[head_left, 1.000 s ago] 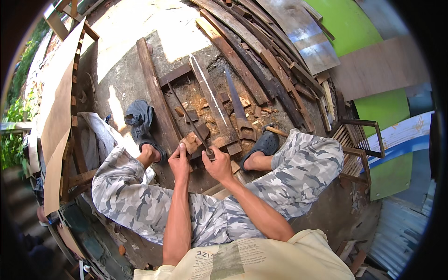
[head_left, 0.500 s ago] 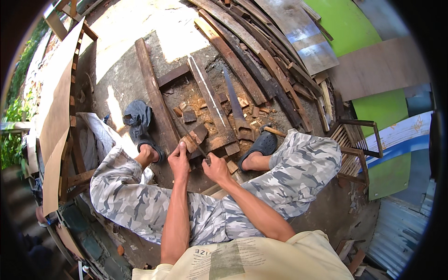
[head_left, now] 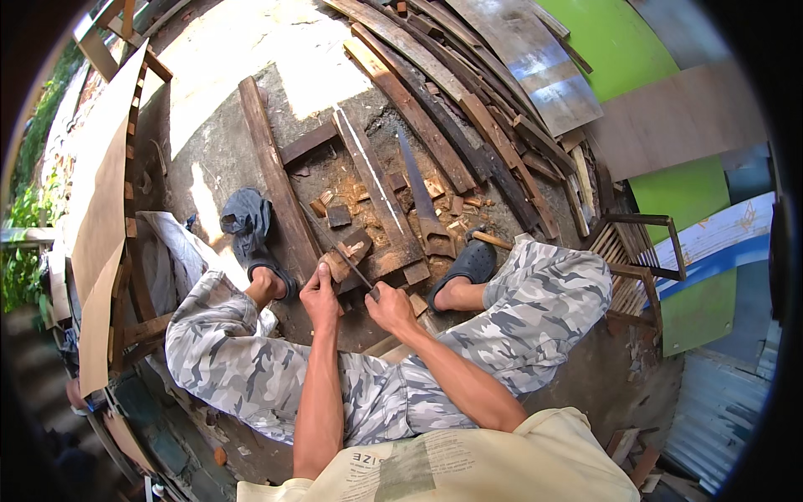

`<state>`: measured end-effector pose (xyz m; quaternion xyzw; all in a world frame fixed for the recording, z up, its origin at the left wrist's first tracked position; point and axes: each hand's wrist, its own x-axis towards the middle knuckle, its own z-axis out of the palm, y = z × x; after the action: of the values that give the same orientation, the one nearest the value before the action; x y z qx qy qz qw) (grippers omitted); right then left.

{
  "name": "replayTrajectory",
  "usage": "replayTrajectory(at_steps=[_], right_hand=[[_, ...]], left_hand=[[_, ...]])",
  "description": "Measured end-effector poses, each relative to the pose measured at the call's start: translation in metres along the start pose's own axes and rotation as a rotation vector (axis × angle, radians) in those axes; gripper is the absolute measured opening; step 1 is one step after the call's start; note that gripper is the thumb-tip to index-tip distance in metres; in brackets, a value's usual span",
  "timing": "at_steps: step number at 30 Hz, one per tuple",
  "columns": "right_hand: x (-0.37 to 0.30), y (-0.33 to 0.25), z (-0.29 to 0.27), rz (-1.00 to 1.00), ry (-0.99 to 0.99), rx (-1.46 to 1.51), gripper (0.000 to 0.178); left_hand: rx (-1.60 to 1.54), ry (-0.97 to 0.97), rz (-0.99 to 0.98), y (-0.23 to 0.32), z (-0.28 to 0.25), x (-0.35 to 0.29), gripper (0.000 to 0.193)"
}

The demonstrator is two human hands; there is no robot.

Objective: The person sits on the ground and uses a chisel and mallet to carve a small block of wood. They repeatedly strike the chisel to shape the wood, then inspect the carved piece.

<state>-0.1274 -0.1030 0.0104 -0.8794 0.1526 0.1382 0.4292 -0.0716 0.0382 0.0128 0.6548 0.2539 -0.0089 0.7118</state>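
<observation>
My left hand (head_left: 319, 297) is closed round the near end of a small brown wood block (head_left: 350, 253), thumb on top. A long, thin metal tool (head_left: 351, 266) lies slantwise across the block. Its near end is in my closed right hand (head_left: 391, 307); whether it is a file or a chisel I cannot make out. Just beyond the block, a dark plank (head_left: 365, 159) with a white stripe rests on other timber. To its right lies a handsaw (head_left: 424, 192), its blade pointing away from me.
Sawdust and offcuts (head_left: 338, 215) surround the plank. A long beam (head_left: 276, 167) runs along its left. My sandalled right foot (head_left: 470, 268) is beside the saw, near a wooden handle (head_left: 492, 239). Stacked boards (head_left: 418, 109) fill the far right; a slatted wooden frame (head_left: 640, 251) stands at the right.
Both hands have come slightly nearer to me, with the block and the metal tool still in them. The plank and saw look unmoved on the ground.
</observation>
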Motion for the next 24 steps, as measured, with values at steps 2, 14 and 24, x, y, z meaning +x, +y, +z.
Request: replayTrajectory(at_steps=[2, 14, 24], right_hand=[[-0.003, -0.005, -0.005, -0.004, 0.026, 0.132, 0.028], [0.005, 0.013, 0.002, -0.038, 0.063, -0.123, 0.022], [0.022, 0.024, -0.037, 0.097, 0.375, 0.131, 0.04]], left_hand=[[-0.034, -0.032, -0.051, 0.006, 0.003, -0.004, 0.043], [0.061, -0.036, 0.012, -0.005, 0.003, 0.002, 0.042], [-0.017, -0.047, -0.085, 0.006, 0.011, 0.0, 0.045]])
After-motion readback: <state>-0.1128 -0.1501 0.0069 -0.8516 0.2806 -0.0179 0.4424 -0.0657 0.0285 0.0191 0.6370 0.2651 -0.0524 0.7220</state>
